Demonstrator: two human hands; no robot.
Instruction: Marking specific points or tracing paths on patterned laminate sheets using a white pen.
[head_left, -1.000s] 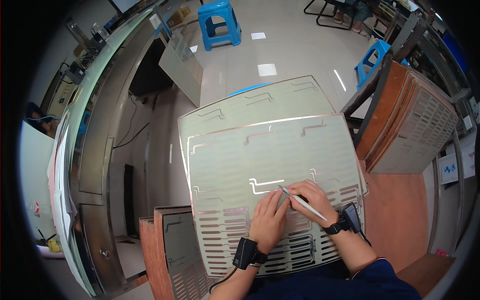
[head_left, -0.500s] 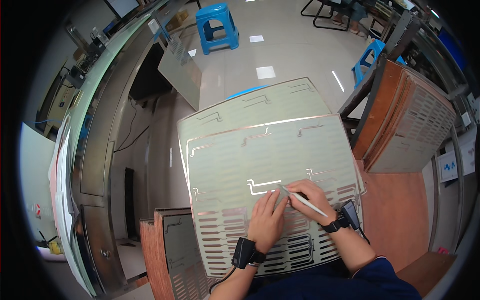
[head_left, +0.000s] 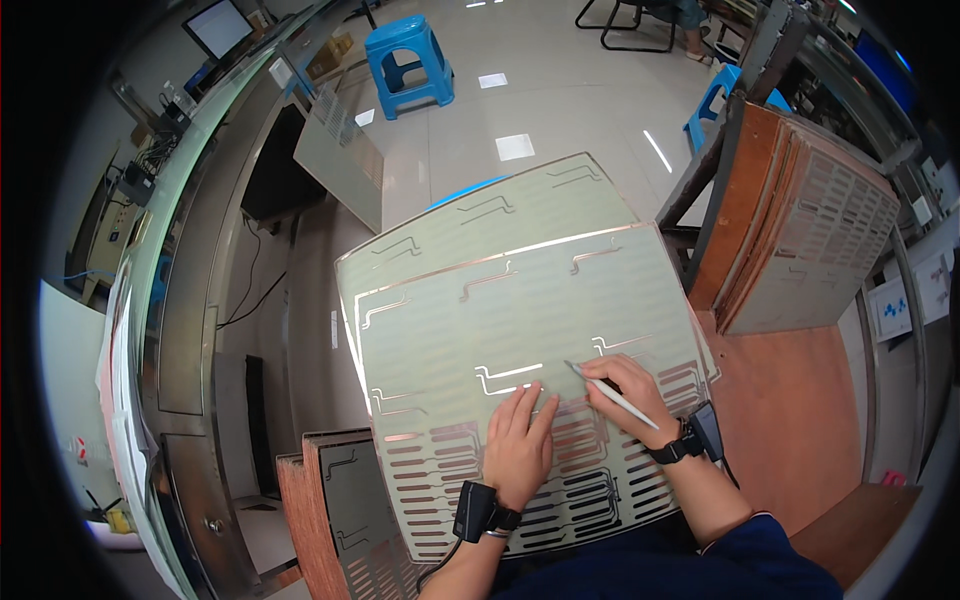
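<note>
At six o'clock, the slotted sheet (head_left: 520, 300) is pinned flat by the spread left hand (head_left: 520, 445), steadying it while a white pen-like tool (head_left: 612, 392) is pinched in the right hand (head_left: 632, 395).

Right hand (head_left: 625, 390) with white pen (head_left: 610, 394) barely shifted along the slotted sheet (head_left: 520, 310), view tipped slightly

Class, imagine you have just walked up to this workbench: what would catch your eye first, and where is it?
First, the large pale slotted sheet filling the middle, with shiny traces across it. At its lower edge the left hand lies flat on it, while the right hand beside it holds a thin white pen-like tool, tip on the sheet. Beyond, a bright blue stool stands on the floor.
</note>
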